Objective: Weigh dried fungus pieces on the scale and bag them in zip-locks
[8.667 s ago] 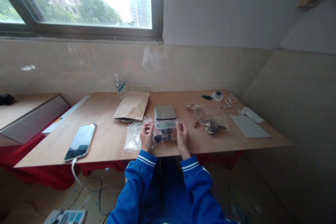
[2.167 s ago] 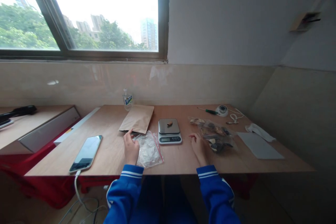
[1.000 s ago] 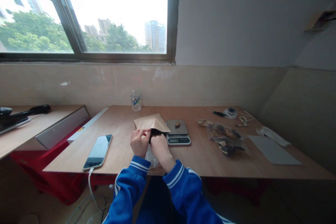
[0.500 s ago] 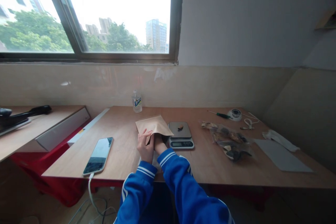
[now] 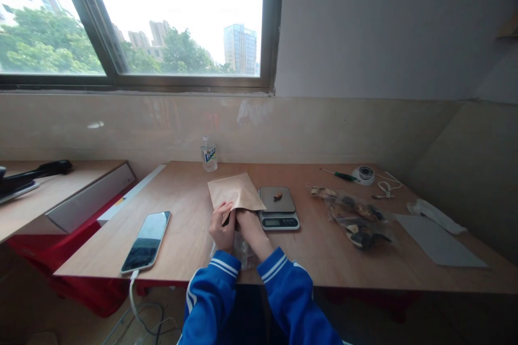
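A brown kraft-paper bag [image 5: 234,190] is held over the table with its mouth toward me. My left hand [image 5: 222,226] is closed on the lower left edge of the bag, thumb and fingers pinching the paper. My right hand [image 5: 251,232] reaches into the mouth; its fingers are hidden inside, so I cannot see whether they hold anything. A clear plastic bag [image 5: 244,254] lies beneath my wrists. Just right of the paper bag stands a kitchen scale [image 5: 279,222], with a small brown dried piece [image 5: 278,195] on its plate.
On the left lies a phone [image 5: 146,242] with a white cable. A plastic bottle [image 5: 209,155] stands at the back. To the right are clear bags of dried pieces [image 5: 356,213], a screwdriver [image 5: 343,176], a white dome camera [image 5: 364,174], a grey sheet [image 5: 441,240] and a white cloth [image 5: 437,216].
My right forearm has drawn back a little toward me, showing more of the wrist, while the fingers stay in the bag. My left hand keeps its hold. The view has shifted slightly.
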Demonstrator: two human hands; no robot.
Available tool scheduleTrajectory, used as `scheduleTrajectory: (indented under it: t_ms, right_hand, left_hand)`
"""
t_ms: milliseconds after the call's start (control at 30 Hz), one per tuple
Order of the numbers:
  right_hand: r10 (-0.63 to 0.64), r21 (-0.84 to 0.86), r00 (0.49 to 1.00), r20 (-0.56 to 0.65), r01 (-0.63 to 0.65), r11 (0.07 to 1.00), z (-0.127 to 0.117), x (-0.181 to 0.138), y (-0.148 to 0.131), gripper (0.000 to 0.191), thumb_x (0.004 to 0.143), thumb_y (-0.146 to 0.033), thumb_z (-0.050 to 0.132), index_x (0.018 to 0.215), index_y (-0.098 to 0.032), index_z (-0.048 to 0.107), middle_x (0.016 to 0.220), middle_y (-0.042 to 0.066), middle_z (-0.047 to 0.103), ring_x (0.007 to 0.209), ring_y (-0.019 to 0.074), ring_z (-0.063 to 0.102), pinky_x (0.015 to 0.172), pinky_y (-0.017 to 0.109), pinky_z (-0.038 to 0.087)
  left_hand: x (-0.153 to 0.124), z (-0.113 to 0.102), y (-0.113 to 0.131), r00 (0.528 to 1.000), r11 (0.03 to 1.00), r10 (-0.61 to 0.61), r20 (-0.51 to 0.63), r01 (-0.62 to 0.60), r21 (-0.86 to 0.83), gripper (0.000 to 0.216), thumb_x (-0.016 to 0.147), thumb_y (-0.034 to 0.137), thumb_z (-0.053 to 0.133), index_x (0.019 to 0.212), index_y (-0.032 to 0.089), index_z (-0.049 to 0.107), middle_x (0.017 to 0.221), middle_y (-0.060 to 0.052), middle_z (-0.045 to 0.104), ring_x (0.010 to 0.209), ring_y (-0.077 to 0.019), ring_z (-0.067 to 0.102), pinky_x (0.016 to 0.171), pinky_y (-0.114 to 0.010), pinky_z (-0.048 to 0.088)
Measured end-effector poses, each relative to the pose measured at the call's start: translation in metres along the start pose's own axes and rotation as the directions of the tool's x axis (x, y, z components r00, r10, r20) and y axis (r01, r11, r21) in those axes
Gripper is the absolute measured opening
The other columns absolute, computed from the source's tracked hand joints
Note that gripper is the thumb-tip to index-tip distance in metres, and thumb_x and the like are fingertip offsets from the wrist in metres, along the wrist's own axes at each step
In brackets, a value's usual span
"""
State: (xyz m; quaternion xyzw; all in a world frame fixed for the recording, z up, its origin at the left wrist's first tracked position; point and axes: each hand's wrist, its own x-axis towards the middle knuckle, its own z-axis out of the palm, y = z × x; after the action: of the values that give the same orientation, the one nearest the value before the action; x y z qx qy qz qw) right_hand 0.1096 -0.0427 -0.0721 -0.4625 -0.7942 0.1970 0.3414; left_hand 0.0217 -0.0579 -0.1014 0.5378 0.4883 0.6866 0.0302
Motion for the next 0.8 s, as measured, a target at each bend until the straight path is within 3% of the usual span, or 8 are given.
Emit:
scheduleTrajectory:
  t_ms: [100, 167, 267, 400, 500, 600, 700, 800]
  right_hand:
    - [-0.117, -0.021, 0.991, -0.068, 0.116, 0.993, -0.012, -0.029, -0.005, 0.032, 0.085, -0.005, 0.043, 0.105, -0.014, 0.065, 0.110, 0.012, 0.066, 0.103, 0.0260, 0.061, 0.093, 0.040, 0.047]
    - [-0.169, 0.047, 0.968, -0.187, 0.181, 0.982, -0.022, -0.055, -0.006, 0.027, 0.086, -0.012, 0.048, 0.107, -0.018, 0.064, 0.113, 0.009, 0.065, 0.109, 0.0225, 0.058, 0.095, 0.038, 0.047]
    - [0.042, 0.173, 0.902, -0.430, 0.036, 0.984, -0.040, -0.089, 0.004, 0.031, 0.088, -0.025, 0.053, 0.118, -0.022, 0.057, 0.111, 0.007, 0.065, 0.102, 0.0193, 0.061, 0.089, 0.034, 0.051]
    - [0.178, 0.067, 0.758, -0.627, -0.176, 0.982, -0.070, -0.090, 0.044, 0.031, 0.086, -0.035, 0.054, 0.112, -0.019, 0.059, 0.106, 0.010, 0.065, 0.098, 0.0228, 0.061, 0.086, 0.039, 0.050]
    - [0.131, -0.069, 0.778, -0.615, -0.219, 0.973, -0.082, -0.065, 0.080, 0.031, 0.087, -0.036, 0.050, 0.108, -0.017, 0.062, 0.103, 0.013, 0.066, 0.099, 0.0260, 0.060, 0.086, 0.043, 0.049]
    - [0.101, -0.114, 0.816, -0.569, -0.199, 0.973, -0.077, -0.051, 0.100, 0.034, 0.088, -0.035, 0.048, 0.112, -0.015, 0.061, 0.106, 0.015, 0.066, 0.103, 0.0268, 0.059, 0.088, 0.045, 0.048]
    - [0.047, -0.127, 0.817, -0.574, -0.146, 0.981, -0.061, -0.064, 0.092, 0.045, 0.088, -0.033, 0.048, 0.129, -0.014, 0.049, 0.126, 0.017, 0.056, 0.120, 0.0278, 0.050, 0.097, 0.048, 0.044]
    - [0.007, -0.095, 0.817, -0.577, -0.075, 0.993, -0.048, -0.090, 0.058, 0.048, 0.091, -0.022, 0.041, 0.138, -0.017, 0.036, 0.136, 0.014, 0.048, 0.129, 0.0243, 0.041, 0.103, 0.047, 0.039]
  left_hand:
    - [0.000, 0.001, 0.002, 0.999, 1.000, 0.002, -0.040, -0.002, -0.013, 0.018, 0.083, 0.030, 0.058, 0.096, 0.018, 0.063, 0.104, -0.008, 0.067, 0.107, -0.0217, 0.061, 0.094, -0.040, 0.047]
    - [0.000, 0.002, 0.003, 0.997, 1.000, -0.004, -0.076, 0.003, -0.006, 0.022, 0.081, 0.029, 0.061, 0.100, 0.017, 0.058, 0.114, -0.011, 0.062, 0.110, -0.0225, 0.058, 0.096, -0.041, 0.045]
    - [0.000, 0.004, 0.005, 0.990, 0.999, -0.006, -0.143, 0.000, -0.044, 0.031, 0.077, 0.028, 0.066, 0.102, 0.017, 0.050, 0.122, -0.014, 0.055, 0.116, -0.0249, 0.054, 0.098, -0.045, 0.043]
    - [0.000, 0.005, 0.005, 0.986, 0.996, -0.003, -0.167, -0.012, -0.085, 0.036, 0.075, 0.027, 0.067, 0.102, 0.018, 0.045, 0.125, -0.014, 0.048, 0.118, -0.0258, 0.052, 0.098, -0.048, 0.042]
    - [0.000, 0.004, 0.004, 0.989, 0.994, -0.011, -0.148, -0.006, -0.110, 0.034, 0.078, 0.027, 0.065, 0.103, 0.018, 0.044, 0.128, -0.015, 0.046, 0.116, -0.0257, 0.054, 0.097, -0.047, 0.044]
    - [-0.001, 0.002, 0.002, 0.991, 0.994, -0.017, -0.131, 0.002, -0.114, 0.032, 0.079, 0.028, 0.064, 0.103, 0.017, 0.046, 0.128, -0.015, 0.047, 0.117, -0.0260, 0.054, 0.096, -0.046, 0.045]
    - [-0.001, 0.000, 0.002, 0.991, 0.997, -0.011, -0.133, 0.000, -0.079, 0.028, 0.080, 0.029, 0.062, 0.102, 0.017, 0.049, 0.127, -0.015, 0.050, 0.118, -0.0256, 0.054, 0.097, -0.045, 0.045]
    - [-0.002, -0.003, 0.003, 0.995, 1.000, 0.008, -0.101, -0.008, -0.005, 0.016, 0.083, 0.028, 0.059, 0.095, 0.017, 0.054, 0.121, -0.013, 0.058, 0.117, -0.0242, 0.055, 0.098, -0.044, 0.044]
